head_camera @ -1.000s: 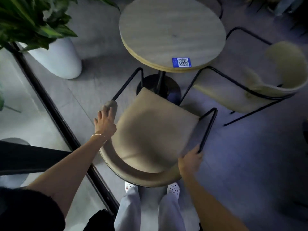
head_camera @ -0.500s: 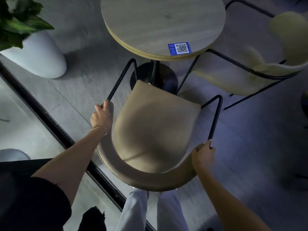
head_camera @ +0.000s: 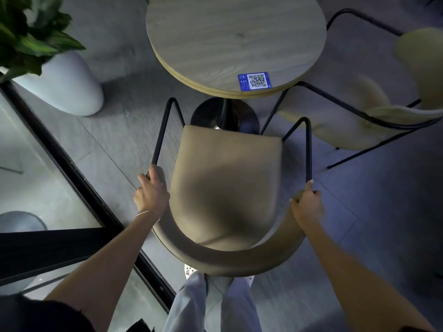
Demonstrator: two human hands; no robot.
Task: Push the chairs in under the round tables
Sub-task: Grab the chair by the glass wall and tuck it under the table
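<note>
From the head camera, we hold the chair (head_camera: pixel 227 188) at both ends of its curved backrest: our left hand (head_camera: pixel 151 195) is closed on the left end where the black arm rail starts, our right hand (head_camera: pixel 308 207) is closed on the right end. The seat's front edge lies ahead of both grips, just short of the round surface (head_camera: pixel 235 37) and its black pedestal base (head_camera: pixel 206 113).

If we push unevenly, we judge the chair may twist, and the right rail could catch the frame of the second chair (head_camera: pixel 359 121) ahead and to the right. A hard shove might knock the legs against the pedestal. The glass partition (head_camera: pixel 60 159) runs close beside the left grip.
</note>
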